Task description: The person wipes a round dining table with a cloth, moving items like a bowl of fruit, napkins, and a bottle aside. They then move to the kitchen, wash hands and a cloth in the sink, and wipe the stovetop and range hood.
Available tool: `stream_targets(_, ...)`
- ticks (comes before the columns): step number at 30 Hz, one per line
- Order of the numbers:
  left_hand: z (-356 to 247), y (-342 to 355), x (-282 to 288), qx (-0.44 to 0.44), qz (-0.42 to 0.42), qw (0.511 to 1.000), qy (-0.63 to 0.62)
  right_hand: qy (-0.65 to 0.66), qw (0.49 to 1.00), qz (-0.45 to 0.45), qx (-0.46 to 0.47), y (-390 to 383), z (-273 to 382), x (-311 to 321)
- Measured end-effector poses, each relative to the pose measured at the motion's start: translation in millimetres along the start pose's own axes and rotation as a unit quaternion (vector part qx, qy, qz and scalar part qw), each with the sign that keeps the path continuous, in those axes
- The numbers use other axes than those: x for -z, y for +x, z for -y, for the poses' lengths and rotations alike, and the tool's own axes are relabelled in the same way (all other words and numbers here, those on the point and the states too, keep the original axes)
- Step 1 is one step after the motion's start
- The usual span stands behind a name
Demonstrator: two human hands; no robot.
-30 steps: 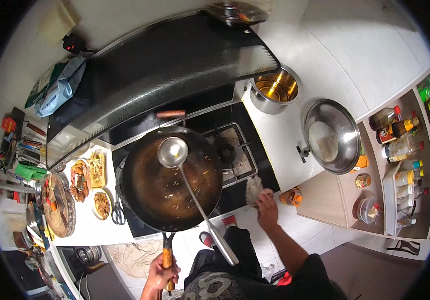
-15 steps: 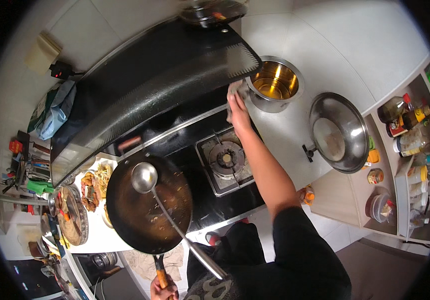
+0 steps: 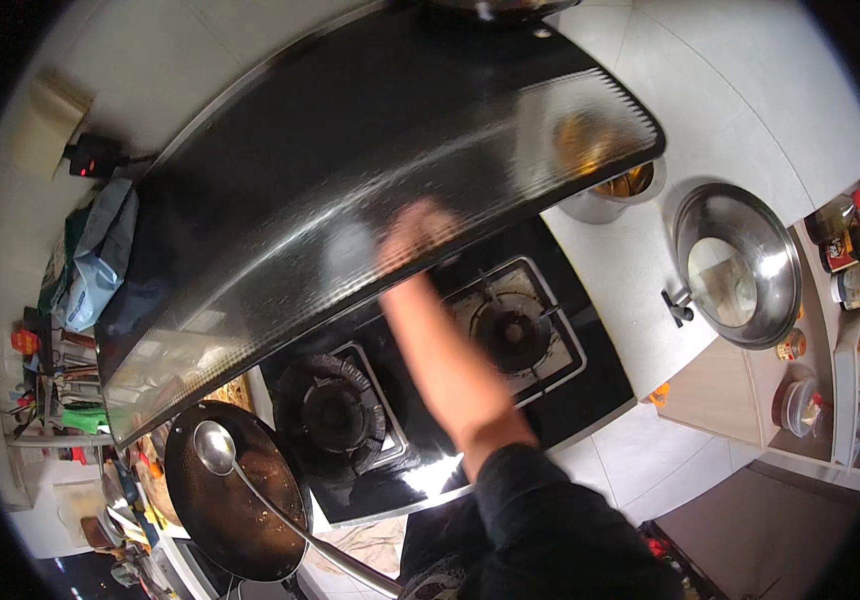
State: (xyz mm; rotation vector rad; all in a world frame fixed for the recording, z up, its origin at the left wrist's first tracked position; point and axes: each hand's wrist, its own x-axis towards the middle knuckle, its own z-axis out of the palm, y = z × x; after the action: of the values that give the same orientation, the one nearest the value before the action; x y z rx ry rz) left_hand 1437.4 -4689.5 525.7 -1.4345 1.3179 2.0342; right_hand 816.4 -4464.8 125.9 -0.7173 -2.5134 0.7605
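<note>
My right hand (image 3: 415, 235) is behind the see-through hood visor (image 3: 330, 270), over the back of the stove (image 3: 420, 400). It is blurred by motion, with a pale cloth (image 3: 350, 248) smeared at its fingers. At lower left the wok (image 3: 240, 510) is tilted off the left burner (image 3: 335, 413), with brown residue inside. A steel ladle (image 3: 216, 447) rests in it, its handle slanting toward my body. The wok's handle runs to the bottom edge, and my left hand is out of sight there.
The right burner (image 3: 513, 333) lies beneath my forearm. A steel pot (image 3: 600, 207) with yellow liquid stands partly behind the visor, and a metal lid (image 3: 740, 265) lies further right. Bottles and jars (image 3: 855, 245) fill the right shelf. A bag (image 3: 100, 255) hangs at left.
My right hand has moved left with the cloth, from beside the pot to behind the visor. The wok and ladle have shifted left and down, uncovering the left burner. The view has shifted too.
</note>
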Motion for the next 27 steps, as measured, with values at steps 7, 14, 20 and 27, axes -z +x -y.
stream_targets(7, -18.1, 13.9, 31.8, -0.030, 0.006, 1.000, 0.005, 0.256, 0.958, -0.052, -0.117, -61.4, 114.0, 91.6)
stream_targets(14, -16.8, 20.8, 37.9, -0.040, 0.004, 0.999, 0.007, 0.204, 0.975, -0.046, 0.078, -165.8, 204.1, 85.4)
stream_targets(20, -17.7, 23.9, 68.2, -0.054, -0.012, 0.998, -0.006, 0.248, 0.962, -0.079, -0.086, 28.2, 95.8, 140.4)
stream_targets(27, -24.3, 39.5, 43.1, -0.044, 0.001, 0.999, 0.030, 0.249, 0.959, -0.011, 0.134, -189.8, 196.9, 116.8)
